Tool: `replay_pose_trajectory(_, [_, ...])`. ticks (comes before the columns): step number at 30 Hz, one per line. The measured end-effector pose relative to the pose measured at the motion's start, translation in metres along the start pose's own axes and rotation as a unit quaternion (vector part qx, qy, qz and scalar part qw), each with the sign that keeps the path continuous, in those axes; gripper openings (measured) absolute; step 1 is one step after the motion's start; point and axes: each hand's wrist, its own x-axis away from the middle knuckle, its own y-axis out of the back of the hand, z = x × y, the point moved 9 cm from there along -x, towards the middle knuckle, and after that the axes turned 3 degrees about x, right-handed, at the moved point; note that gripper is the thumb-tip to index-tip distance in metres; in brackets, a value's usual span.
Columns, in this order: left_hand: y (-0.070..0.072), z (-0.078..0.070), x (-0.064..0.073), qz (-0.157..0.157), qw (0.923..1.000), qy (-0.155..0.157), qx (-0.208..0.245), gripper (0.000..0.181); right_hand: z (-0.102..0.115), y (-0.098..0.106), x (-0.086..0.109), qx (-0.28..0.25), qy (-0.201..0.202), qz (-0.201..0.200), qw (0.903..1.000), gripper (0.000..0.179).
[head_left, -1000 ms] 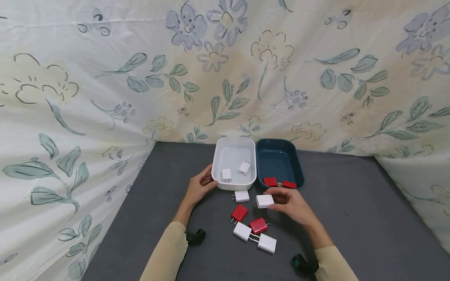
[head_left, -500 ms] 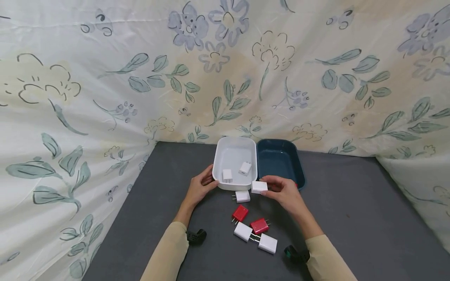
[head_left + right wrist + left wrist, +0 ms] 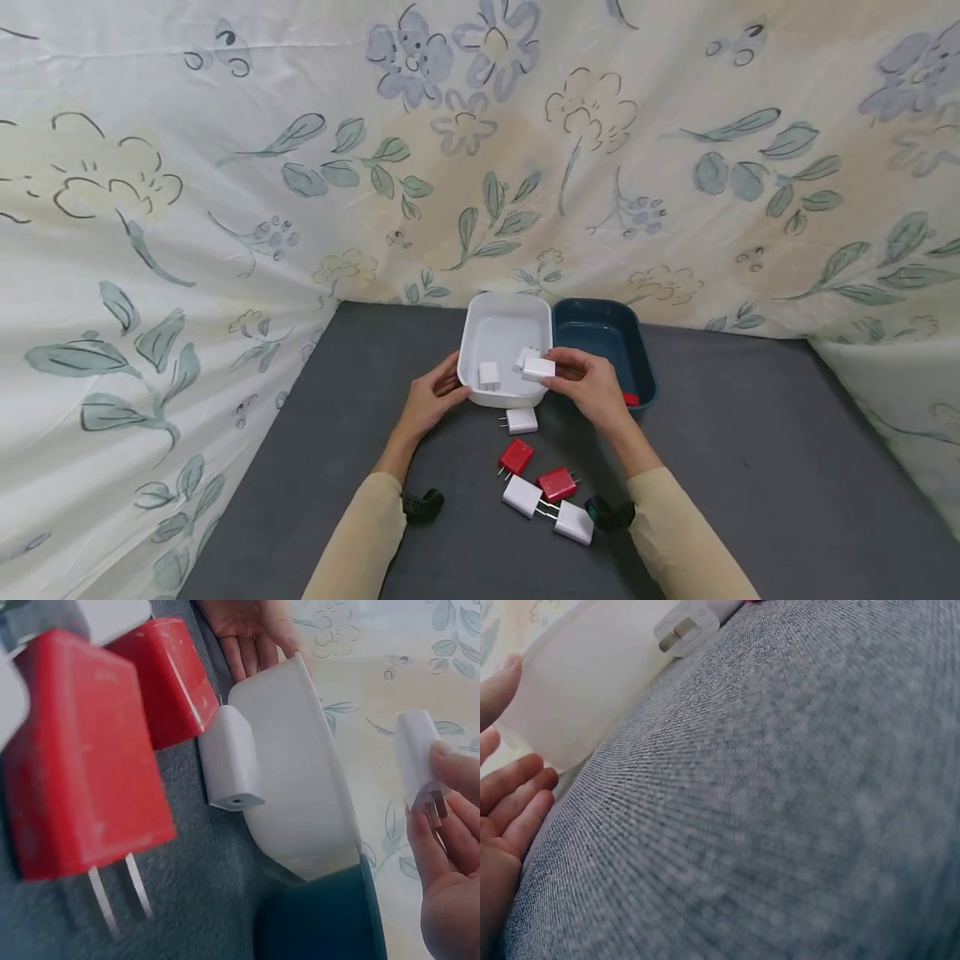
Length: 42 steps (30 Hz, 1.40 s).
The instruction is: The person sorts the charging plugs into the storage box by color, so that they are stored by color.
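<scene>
My right hand (image 3: 581,385) pinches a white charger plug (image 3: 538,369) over the near right corner of the white tray (image 3: 501,318); the right wrist view shows the plug (image 3: 417,754) held by my fingertips (image 3: 450,769) with its prongs toward my palm. Two white plugs (image 3: 489,374) lie inside the tray. My left hand (image 3: 435,396) rests with relaxed fingers against the tray's left near corner, and the left wrist view shows those fingers (image 3: 506,791) beside the tray wall (image 3: 585,682). A dark teal tray (image 3: 600,333) beside it holds a red plug (image 3: 631,399).
On the grey table (image 3: 750,467) near me lie a white plug (image 3: 521,421), two red plugs (image 3: 516,457) and two more white ones (image 3: 573,522). Floral cloth (image 3: 225,167) walls the table at the back and sides.
My right hand lifted the white plug from the table and carried it left and away, over the white tray's near corner. The left hand stayed at the tray.
</scene>
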Motion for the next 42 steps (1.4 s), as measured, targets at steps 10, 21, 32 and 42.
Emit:
replay_pose_trajectory(10, [-0.001, -0.001, -0.001, 0.002, 1.0, -0.002, 0.002, 0.069, 0.002, -0.011, -0.02, 0.015, -0.013, -0.016, 0.9997, 0.044])
replay_pose_trajectory(21, [0.0, 0.004, -0.001, 0.002, 1.0, 0.008, 0.005, 0.07, 0.005, -0.019, -0.035, 0.044, -0.018, -0.025, 0.9985, 0.042])
replay_pose_trajectory(32, [-0.003, -0.001, 0.0, 0.011, 0.9998, -0.001, 0.019, 0.068, 0.002, -0.019, -0.041, -0.004, -0.044, -0.048, 0.9979, 0.04])
replay_pose_trajectory(42, [-0.001, -0.003, 0.001, 0.005, 0.9999, -0.002, 0.016, 0.067, 0.001, -0.02, -0.053, -0.002, -0.067, -0.091, 0.9936, 0.04])
